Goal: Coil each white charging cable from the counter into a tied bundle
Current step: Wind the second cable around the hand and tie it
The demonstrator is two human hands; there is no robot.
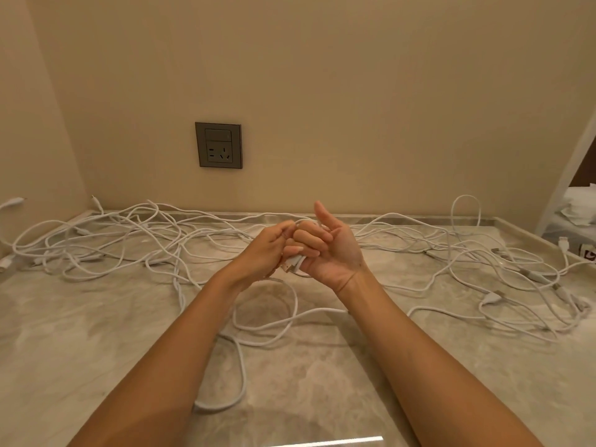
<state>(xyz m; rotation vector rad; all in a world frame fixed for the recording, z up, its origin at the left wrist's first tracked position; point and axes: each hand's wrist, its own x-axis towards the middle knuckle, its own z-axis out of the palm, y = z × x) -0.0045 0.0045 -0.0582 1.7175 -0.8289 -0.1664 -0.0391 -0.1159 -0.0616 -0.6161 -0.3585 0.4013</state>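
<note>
White charging cable (292, 264) sat pinched between both hands above the marble counter (96, 317). Left hand (263, 253) closed on its strands; right hand (325, 250) curled three fingers round the same loops, thumb and forefinger raised. Its slack trailed down in loose loops below the wrists. Other loose cables (113, 240) sprawled tangled along the back edge, under a wall socket (218, 145).

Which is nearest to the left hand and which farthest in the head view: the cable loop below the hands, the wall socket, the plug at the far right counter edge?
From the left hand:
1. Cable loop, on the counter just below the hands.
2. Wall socket, up on the wall, left of the hands.
3. Plug, far right at the counter's edge.
</note>
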